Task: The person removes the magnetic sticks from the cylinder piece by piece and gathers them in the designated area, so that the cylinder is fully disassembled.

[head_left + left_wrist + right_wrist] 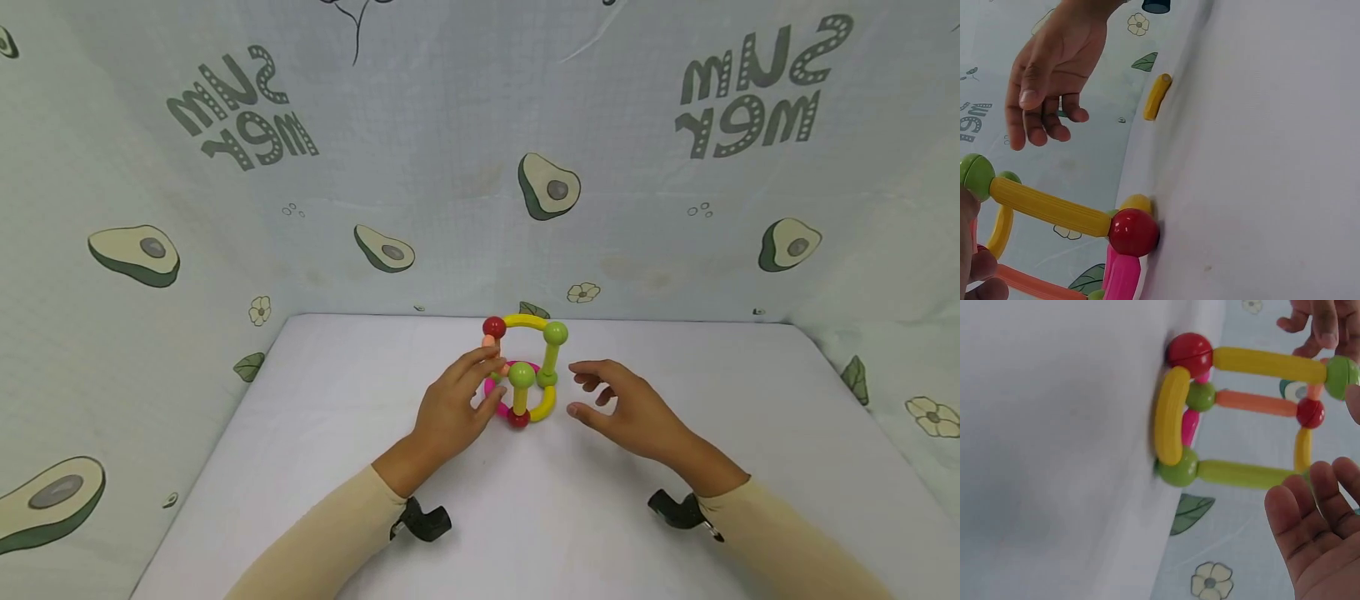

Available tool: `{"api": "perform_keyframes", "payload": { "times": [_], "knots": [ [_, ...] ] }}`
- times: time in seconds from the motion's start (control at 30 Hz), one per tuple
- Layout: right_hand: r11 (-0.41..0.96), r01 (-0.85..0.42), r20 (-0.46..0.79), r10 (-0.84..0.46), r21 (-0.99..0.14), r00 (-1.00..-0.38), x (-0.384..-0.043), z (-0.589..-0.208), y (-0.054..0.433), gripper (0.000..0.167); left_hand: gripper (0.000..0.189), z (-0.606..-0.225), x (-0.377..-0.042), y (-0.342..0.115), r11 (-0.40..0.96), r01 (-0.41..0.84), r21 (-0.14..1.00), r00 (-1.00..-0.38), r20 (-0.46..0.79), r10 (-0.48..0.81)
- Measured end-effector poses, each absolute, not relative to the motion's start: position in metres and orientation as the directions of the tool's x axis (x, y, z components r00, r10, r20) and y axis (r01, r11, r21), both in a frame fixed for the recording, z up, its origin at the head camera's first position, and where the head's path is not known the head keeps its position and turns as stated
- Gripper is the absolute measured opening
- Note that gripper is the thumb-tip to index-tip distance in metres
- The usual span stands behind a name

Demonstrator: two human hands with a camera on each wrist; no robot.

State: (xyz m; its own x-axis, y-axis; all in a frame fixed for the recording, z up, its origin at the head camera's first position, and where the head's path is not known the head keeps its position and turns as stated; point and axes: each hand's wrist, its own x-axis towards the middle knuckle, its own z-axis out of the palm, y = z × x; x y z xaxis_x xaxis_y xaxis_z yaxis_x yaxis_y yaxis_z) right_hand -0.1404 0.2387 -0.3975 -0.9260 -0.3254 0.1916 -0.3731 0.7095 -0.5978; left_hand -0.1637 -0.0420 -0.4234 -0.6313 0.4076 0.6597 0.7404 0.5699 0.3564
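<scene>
- Head view: left hand (pixel 456 406) pinches a multicoloured plastic ball-and-rod frame (pixel 522 375) at its left side
- Right hand (pixel 634 410): fingers loosely spread, near the frame, apart

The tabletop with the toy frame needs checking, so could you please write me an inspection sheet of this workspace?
Surface: white tabletop, with a small faint speck in the left wrist view.
Job's things: toy frame of colored rods and red and green balls, standing; a loose yellow rod lies apart from it.
Clutter: nothing seen.
Hands: left hand holds the frame's upper near-left part; right hand is beside it, fingers loosely bent, holding nothing.
Cables: nothing seen.
Surroundings: pale cloth with avocados, flowers and reversed lettering.
</scene>
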Motion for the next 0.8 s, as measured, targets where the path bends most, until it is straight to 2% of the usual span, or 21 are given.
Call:
{"api": "perform_keyframes", "payload": {
  "times": [0.27, 0.8],
  "knots": [
    [0.596, -0.507, 0.348, -0.370, -0.623, -0.862, -0.145, -0.390, 0.204, 0.055, 0.042, -0.420, -0.168, -0.038, 0.573, 0.739, 0.354, -0.635, 0.650, 0.418],
    [0.565, -0.520, 0.344, -0.395, -0.641, -0.852, -0.157, -0.389, 0.178, 0.050, 0.031, -0.420, -0.173, -0.037, 0.560, 0.752, 0.348, -0.621, 0.660, 0.424]
  ]
}}
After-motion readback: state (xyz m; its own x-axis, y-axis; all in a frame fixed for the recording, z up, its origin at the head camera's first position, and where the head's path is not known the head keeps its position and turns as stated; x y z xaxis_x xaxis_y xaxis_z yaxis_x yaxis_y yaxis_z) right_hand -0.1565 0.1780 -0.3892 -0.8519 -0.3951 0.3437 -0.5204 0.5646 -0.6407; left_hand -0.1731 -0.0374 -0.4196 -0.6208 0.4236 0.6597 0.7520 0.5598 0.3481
